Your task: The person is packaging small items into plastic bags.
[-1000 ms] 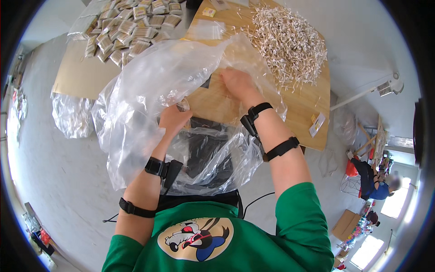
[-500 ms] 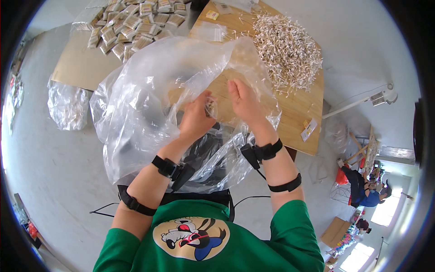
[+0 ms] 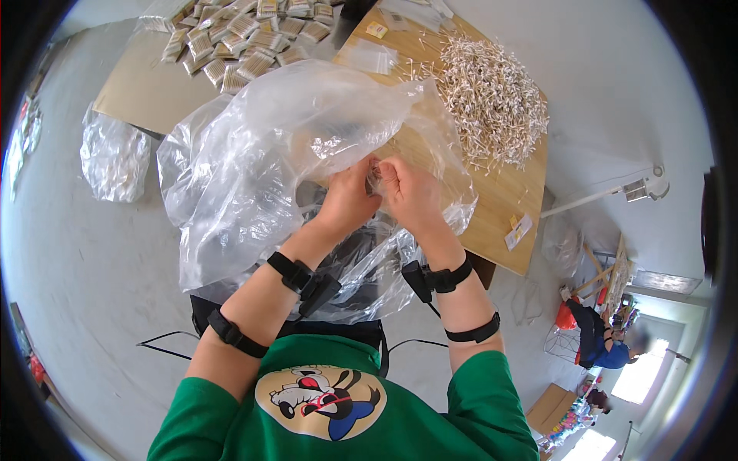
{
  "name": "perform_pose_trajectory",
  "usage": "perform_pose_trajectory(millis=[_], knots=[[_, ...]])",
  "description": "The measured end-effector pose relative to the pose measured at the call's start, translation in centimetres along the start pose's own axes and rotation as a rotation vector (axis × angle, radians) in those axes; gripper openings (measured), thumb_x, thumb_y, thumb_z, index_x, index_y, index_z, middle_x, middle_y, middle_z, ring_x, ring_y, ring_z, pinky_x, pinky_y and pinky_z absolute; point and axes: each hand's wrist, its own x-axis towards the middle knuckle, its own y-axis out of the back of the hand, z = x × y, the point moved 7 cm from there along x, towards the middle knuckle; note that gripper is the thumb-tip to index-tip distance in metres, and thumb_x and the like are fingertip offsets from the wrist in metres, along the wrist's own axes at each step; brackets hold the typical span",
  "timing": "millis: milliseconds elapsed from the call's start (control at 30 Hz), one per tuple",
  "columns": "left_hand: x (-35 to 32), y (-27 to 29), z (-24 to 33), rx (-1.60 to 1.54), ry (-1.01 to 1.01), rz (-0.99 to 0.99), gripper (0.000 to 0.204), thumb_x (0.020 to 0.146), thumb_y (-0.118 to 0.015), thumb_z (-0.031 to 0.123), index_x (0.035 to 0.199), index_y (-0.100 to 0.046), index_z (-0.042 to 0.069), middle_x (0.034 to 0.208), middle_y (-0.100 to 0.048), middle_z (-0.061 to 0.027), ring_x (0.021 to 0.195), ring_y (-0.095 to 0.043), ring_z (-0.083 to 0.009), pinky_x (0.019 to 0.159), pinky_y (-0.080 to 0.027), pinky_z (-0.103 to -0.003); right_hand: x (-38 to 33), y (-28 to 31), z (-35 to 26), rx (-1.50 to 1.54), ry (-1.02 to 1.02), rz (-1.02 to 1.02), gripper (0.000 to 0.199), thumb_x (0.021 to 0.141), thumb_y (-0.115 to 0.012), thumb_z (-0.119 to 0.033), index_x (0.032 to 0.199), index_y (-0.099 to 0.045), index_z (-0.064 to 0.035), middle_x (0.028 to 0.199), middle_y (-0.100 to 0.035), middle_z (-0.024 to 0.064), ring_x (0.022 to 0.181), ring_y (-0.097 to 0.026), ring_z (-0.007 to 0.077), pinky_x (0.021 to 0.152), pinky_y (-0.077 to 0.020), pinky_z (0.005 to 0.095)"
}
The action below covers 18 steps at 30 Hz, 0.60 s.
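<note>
My left hand [image 3: 350,201] is closed on a small clear plastic packet [image 3: 374,178], whose contents are mostly hidden by fingers. My right hand [image 3: 413,196] meets it from the other side, thumb and fingers pinched at the packet's edge. Both hands are above the opening of a large clear plastic bag [image 3: 238,184] that spreads over my lap and up against the table. Beyond my right hand, a big heap of loose cotton swabs [image 3: 496,104] lies on the wooden table [image 3: 492,207].
Several filled swab packets [image 3: 254,46] lie on a board [image 3: 146,96] at the far left. Flat empty bags [image 3: 369,58] and a small card [image 3: 518,232] rest on the table. A stuffed clear bag [image 3: 115,157] stands on the floor. Another person [image 3: 607,346] sits far right.
My right hand has come left and down to the small packet, and its fingers have closed there. My left hand has shifted slightly right, still holding the packet.
</note>
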Motion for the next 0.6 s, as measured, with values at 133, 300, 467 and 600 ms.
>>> perform_pose_trajectory(millis=[133, 300, 467, 600], knots=[[0.2, -0.1, -0.2, -0.007, -0.059, 0.016, 0.042, 0.069, -0.070, 0.000, 0.107, -0.053, 0.002, 0.089, -0.064, -0.0155, 0.083, -0.065, -0.0288, 0.072, -0.051, -0.035, 0.2, 0.3, -0.2, 0.138, -0.057, -0.021, 0.019, 0.092, -0.059, -0.026, 0.087, -0.065, -0.0091, 0.066, -0.064, 0.0106, 0.060, -0.062, 0.0295, 0.051, -0.0451, 0.0386], [0.2, 0.0, -1.2, -0.092, -0.004, -0.034, 0.042, 0.069, -0.068, 0.000, 0.108, -0.053, 0.001, 0.090, -0.064, -0.0144, 0.087, -0.064, -0.0267, 0.076, -0.050, -0.034, 0.6, -0.3, 0.6, 0.271, -0.294, -0.140, 0.015, 0.088, -0.063, -0.022, 0.088, -0.065, -0.0073, 0.066, -0.064, 0.0096, 0.060, -0.063, 0.0240, 0.052, -0.0453, 0.0334], [0.3, 0.7, -2.8, 0.026, 0.054, -0.028, 0.046, 0.070, -0.065, 0.002, 0.115, -0.053, 0.002, 0.101, -0.063, -0.0152, 0.096, -0.062, -0.0252, 0.084, -0.048, -0.033, 1.4, -2.7, 7.6, 0.472, -0.335, -0.030, 0.017, 0.087, -0.061, -0.018, 0.099, -0.066, -0.0056, 0.084, -0.066, 0.0143, 0.078, -0.065, 0.0255, 0.065, -0.0494, 0.0339], [1.3, 0.6, -3.8, 0.005, 0.089, -0.079, 0.047, 0.070, -0.065, 0.003, 0.116, -0.053, 0.003, 0.103, -0.064, -0.0142, 0.096, -0.062, -0.0239, 0.085, -0.047, -0.032, 3.3, -3.7, 9.9, -0.014, -0.035, 0.015, 0.030, 0.089, -0.054, -0.016, 0.117, -0.059, -0.0049, 0.114, -0.061, 0.0165, 0.106, -0.058, 0.0295, 0.089, -0.0470, 0.0396]])
